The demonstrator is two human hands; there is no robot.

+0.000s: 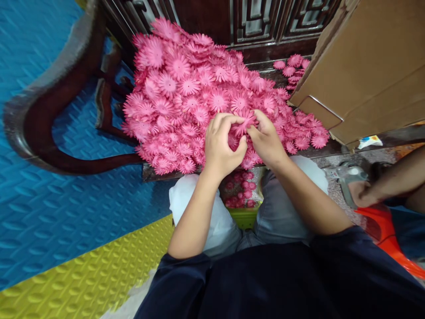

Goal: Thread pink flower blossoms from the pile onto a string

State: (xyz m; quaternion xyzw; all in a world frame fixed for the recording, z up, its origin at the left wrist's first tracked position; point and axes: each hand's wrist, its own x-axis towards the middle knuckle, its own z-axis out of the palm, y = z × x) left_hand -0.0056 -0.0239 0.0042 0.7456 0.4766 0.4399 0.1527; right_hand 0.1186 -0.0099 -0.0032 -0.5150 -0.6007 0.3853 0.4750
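Note:
A big heap of pink paper flowers (186, 88) lies on a dark wooden seat (149, 173) in front of me. My left hand (221, 148) and my right hand (265, 139) meet at the near edge of the heap. Together they pinch one pink flower (244, 122) between their fingertips. Below my hands, between my knees, a green container (244, 217) holds more pink flowers.
A brown cardboard box (365, 66) stands at the right of the heap. Carved dark wood panels (259, 20) rise behind it. Blue (49, 208) and yellow (99, 274) floor mats lie at the left. Another person's leg (388, 186) and an orange stool (388, 230) are at the right.

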